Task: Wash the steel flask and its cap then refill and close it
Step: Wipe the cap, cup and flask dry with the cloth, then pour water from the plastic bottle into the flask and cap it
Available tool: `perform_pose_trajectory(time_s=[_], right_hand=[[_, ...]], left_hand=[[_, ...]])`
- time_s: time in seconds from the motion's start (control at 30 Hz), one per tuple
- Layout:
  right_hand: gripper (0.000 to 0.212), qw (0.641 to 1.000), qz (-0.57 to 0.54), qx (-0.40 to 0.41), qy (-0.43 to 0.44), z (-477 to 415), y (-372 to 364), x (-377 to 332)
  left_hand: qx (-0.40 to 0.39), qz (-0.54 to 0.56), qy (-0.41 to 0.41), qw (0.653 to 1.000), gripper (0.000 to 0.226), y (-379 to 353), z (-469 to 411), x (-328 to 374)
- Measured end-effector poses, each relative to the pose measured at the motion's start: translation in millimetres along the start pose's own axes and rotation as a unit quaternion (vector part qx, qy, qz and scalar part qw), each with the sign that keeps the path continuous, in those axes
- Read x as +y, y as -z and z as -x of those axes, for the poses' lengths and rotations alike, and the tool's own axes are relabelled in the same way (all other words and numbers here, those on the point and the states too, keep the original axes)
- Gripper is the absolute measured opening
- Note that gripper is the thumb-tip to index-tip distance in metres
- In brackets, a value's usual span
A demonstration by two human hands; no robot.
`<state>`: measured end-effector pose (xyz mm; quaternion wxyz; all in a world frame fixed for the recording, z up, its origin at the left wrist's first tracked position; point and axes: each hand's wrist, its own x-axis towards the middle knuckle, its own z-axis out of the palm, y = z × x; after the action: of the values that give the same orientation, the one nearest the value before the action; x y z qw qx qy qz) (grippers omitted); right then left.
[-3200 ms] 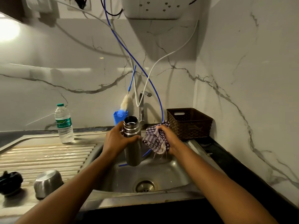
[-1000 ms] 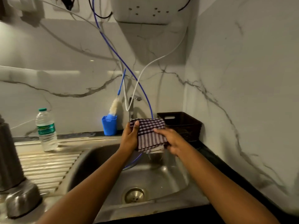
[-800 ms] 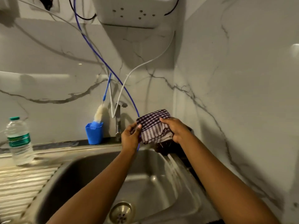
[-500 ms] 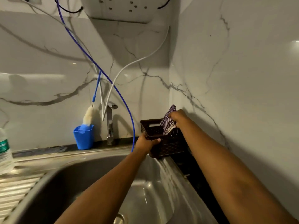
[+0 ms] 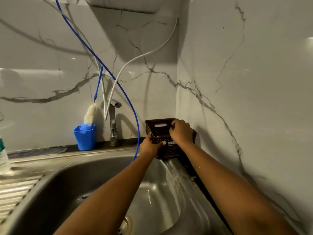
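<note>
Glossy white marble-look panels (image 5: 254, 82) veined in grey form the two walls that meet in a corner behind the sink. The steel sink (image 5: 50, 184) is a deep, rounded basin with a dull brushed sheen; ribbed draining grooves run along its left side, and a round drain sits at the bottom edge of the view. A dark worktop strip (image 5: 42, 150) runs behind the sink's back rim.

In the back right corner of the sink, against the wall corner, sits a dark brown plastic basket (image 5: 158, 128), rectangular, its walls perforated with small holes and a slot handle cut near the rim. The left hand (image 5: 149, 146) is clamped on the basket's near left wall, thumb curled over the rim. The right hand (image 5: 181, 132) reaches over the rim into the basket, fingers bent downward; what they close on, if anything, is hidden.

A thin blue hose (image 5: 118, 85) and a white tube (image 5: 135, 60) loop down the wall. A slim chrome tap (image 5: 112, 122) stands at the back rim. Left of it, a blue plastic cup (image 5: 85, 139) holds a fluffy white bottle brush (image 5: 89, 114). A clear plastic water bottle (image 5: 3, 158) is cut off at the left edge. The flask and its cap are out of view.
</note>
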<state>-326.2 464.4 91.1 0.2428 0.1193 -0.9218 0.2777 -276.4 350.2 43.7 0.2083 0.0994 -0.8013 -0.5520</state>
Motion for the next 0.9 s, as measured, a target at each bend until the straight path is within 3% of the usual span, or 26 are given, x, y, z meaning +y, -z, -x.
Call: perform_pose_trajectory(time_s=[0.23,0.4,0.5,0.6,0.67,0.77,0.83,0.9], right_hand=[[0.023,0.988,-0.114,0.036,0.095,62.8,-2.8,-43.8],[0.013,0.96,-0.225,-0.027,0.163,116.5,-21.7,-125.6],[0.01,0.943,-0.259,-0.082,0.192,152.8,-41.7,-176.1],[0.009,0.932,-0.275,-0.135,0.191,185.9,-63.7,-219.5],[0.011,0.925,-0.282,-0.182,0.18,202.6,-78.1,-244.7],[0.016,0.913,-0.274,-0.243,0.182,217.3,-98.6,-279.4],[0.017,0.905,-0.276,-0.273,0.175,221.7,-112.3,-302.8],[0.018,0.898,-0.283,-0.295,0.164,221.5,-128.9,-325.1]], left_hand=[[0.038,-0.029,-0.025,0.999,0.054,95.5,44.6,11.9],[0.113,-0.1,-0.079,0.985,0.036,222.4,113.8,-6.9],[0.229,-0.199,-0.14,0.942,0.029,302.7,166.0,-22.4],[0.369,-0.253,-0.197,0.873,0.028,376.0,211.0,-37.4],[0.449,-0.254,-0.183,0.837,0.031,416.5,229.7,-50.7],[0.509,-0.21,-0.115,0.827,0.029,467.4,234.5,-83.4],[0.504,-0.238,-0.032,0.83,0.03,498.3,227.5,-110.1],[0.444,-0.311,0.071,0.837,0.036,522.2,220.0,-133.3]])
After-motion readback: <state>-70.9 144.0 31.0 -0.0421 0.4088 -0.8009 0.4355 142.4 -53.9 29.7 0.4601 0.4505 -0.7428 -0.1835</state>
